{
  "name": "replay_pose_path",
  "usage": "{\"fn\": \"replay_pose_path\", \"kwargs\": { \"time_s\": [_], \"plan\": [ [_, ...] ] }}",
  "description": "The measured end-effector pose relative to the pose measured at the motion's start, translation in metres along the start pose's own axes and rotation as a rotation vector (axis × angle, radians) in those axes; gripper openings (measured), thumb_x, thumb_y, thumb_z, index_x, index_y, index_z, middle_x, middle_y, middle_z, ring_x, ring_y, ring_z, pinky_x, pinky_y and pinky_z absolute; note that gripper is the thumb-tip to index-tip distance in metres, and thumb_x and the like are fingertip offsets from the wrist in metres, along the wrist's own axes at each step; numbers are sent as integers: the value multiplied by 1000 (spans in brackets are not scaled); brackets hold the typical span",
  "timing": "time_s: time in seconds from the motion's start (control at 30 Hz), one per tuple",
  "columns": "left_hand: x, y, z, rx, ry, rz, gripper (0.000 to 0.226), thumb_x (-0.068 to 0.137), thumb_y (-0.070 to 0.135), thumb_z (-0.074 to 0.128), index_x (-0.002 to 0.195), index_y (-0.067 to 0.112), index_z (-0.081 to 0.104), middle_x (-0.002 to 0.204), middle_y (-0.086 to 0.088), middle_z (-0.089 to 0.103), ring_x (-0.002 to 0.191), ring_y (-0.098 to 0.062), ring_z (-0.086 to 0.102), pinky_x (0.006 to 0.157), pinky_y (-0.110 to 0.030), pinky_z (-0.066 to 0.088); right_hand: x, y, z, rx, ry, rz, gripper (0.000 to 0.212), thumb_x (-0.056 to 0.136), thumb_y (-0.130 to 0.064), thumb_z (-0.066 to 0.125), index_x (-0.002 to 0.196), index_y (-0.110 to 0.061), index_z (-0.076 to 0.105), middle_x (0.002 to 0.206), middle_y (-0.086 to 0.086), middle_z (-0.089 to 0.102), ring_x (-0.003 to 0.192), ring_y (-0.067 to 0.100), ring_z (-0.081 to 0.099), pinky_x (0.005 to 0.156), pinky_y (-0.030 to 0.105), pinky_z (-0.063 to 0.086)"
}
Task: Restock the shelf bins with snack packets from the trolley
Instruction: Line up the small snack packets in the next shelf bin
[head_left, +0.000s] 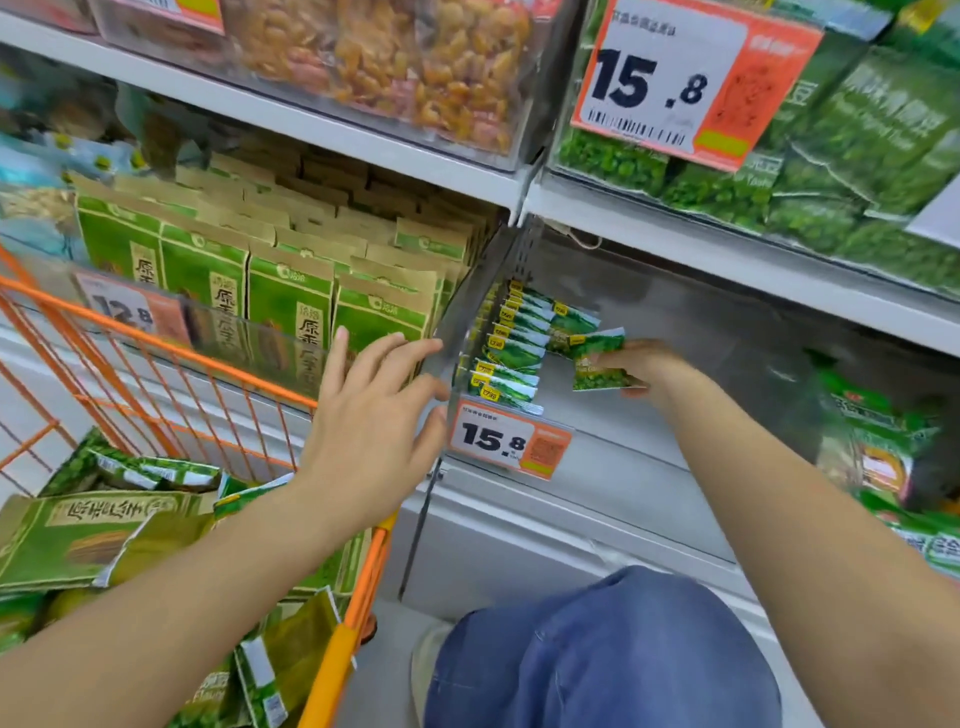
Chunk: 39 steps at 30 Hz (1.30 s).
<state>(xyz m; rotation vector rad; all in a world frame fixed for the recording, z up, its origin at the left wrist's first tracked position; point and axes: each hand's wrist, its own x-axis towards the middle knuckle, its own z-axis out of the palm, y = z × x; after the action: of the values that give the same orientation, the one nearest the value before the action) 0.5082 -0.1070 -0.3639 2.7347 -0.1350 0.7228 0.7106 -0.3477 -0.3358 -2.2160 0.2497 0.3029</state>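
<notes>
Gripping green packet (597, 361) in bin tagged "15.8" (511, 441), R hand (641, 366); L hand (374, 415) w/ loose, empty grip.

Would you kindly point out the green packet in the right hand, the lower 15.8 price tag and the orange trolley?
Green packet (597, 358), head view, middle of its front.
Lower 15.8 price tag (493, 439), head view, on the printed digits.
Orange trolley (340, 644), head view, its corner post.

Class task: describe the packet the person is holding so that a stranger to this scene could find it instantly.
Find the lower 15.8 price tag on the clear bin front. Behind it stands a row of green packets. The wanted green packet lies right of that row, the only one gripped by the right hand.
</notes>
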Motion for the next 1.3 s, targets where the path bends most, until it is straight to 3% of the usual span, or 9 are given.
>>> {"fn": "replay_pose_path", "kwargs": {
  "time_s": [0.13, 0.23, 0.37, 0.53, 0.67, 0.83, 0.93, 1.07, 1.3],
  "plan": [
    [-2, 1, 0, -22, -14, -27, 27, 89, 31, 42, 92, 23, 68, 137, 1, 52, 131, -28, 40, 116, -45, 2, 36, -12, 16, -35, 2, 8, 56, 82, -14, 74, 129, -1, 46, 103, 14, 54, 87, 26, 52, 92, 43, 48],
    [0, 3, -1, -28, -35, -28, 27, 88, 29, 42, 91, 22, 68, 137, -2, 52, 130, -29, 41, 116, -44, 3, 54, -19, 27, -137, 63, -53, 39, 82, -14, 73, 111, 0, 52, 92, 16, 57, 80, 27, 57, 82, 36, 50],
    [-1, 3, -1, -8, -49, -28, 22, 86, 27, 46, 89, 22, 67, 137, -2, 51, 130, -28, 41, 116, -45, 7, 62, -2, 35, -241, 262, -130, 62, 78, -28, 75, 124, 0, 45, 117, 13, 61, 103, 31, 61, 74, 33, 48],
    [0, 3, -1, -10, -62, -21, 22, 85, 27, 46, 90, 22, 67, 137, -3, 49, 129, -28, 42, 116, -44, 8, 62, 9, 29, -138, 136, -12, 65, 73, -43, 79, 115, 0, 55, 93, 15, 69, 80, 26, 68, 81, 44, 57],
    [0, 1, -2, -9, -51, 0, 21, 86, 26, 48, 94, 22, 67, 136, -3, 51, 131, -29, 40, 116, -43, 8, 50, -8, 20, -255, 144, -93, 71, 79, -42, 73, 130, -2, 44, 120, 15, 59, 106, 32, 59, 75, 35, 48],
    [17, 4, -43, -63, -22, -21, 26, 89, 32, 47, 103, 20, 66, 111, 3, 64, 112, -23, 54, 98, -32, 30, -13, -51, 16, -604, 212, -328, 42, 87, -42, 59, 120, -15, 59, 111, 8, 63, 98, 30, 60, 74, 30, 49],
    [23, -6, -79, -56, -241, -122, 20, 95, 36, 49, 101, 25, 65, 94, 9, 67, 94, -16, 59, 79, -30, 45, -84, -60, 35, -586, 96, -557, 29, 86, -46, 60, 106, -25, 64, 102, 0, 67, 98, 26, 60, 82, 33, 48],
    [4, -34, -94, 122, -837, -98, 16, 91, 28, 57, 101, 24, 69, 101, 4, 68, 91, -12, 59, 68, -22, 41, -161, -62, 71, -458, -134, -775, 20, 86, -48, 59, 96, -31, 64, 86, -13, 66, 81, 9, 62, 76, 30, 50],
    [-40, -81, -41, 388, -1120, -175, 71, 89, 51, 58, 143, 13, 33, 138, -9, 48, 123, -28, 49, 96, -41, 45, -183, -31, 134, -533, -216, -1075, 23, 94, -38, 51, 111, -29, 62, 119, -10, 56, 108, 12, 54, 83, 34, 46]
  ]
}}
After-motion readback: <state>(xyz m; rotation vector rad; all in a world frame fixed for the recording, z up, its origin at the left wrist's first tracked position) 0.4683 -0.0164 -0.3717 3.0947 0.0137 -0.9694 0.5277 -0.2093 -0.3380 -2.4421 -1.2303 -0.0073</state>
